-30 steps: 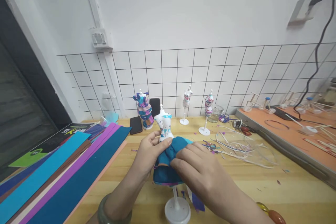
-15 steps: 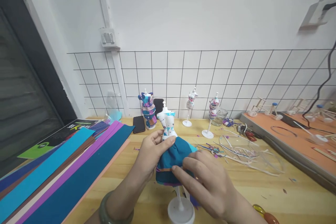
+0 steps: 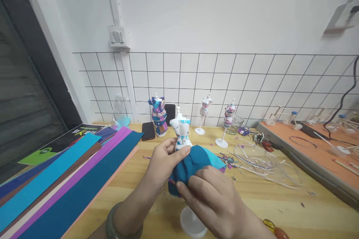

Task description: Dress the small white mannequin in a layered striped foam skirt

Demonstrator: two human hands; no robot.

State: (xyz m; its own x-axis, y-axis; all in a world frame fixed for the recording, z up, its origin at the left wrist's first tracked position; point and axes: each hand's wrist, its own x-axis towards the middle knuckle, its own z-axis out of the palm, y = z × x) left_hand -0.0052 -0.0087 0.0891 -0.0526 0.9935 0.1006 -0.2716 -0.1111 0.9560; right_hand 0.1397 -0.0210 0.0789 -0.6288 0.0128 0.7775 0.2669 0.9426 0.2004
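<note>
The left hand [image 3: 162,161] pinched the teal cloth [image 3: 188,162] at nine o'clock, the right hand [image 3: 215,196] grasped it at four (folding, seemingly); next needed steady pressure

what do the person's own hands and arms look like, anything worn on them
The bare left hand has a thick, smooth, grey-green, rounded bangle at its wrist, perhaps stone. The bare right hand shows no bracelet. No gloves or sleeves show.

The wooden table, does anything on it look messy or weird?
A bit messy: little colored scraps and thin pale strips lie scattered to the right of the held mannequin, while the wide colored strips on the left lie alongside each other.
</note>
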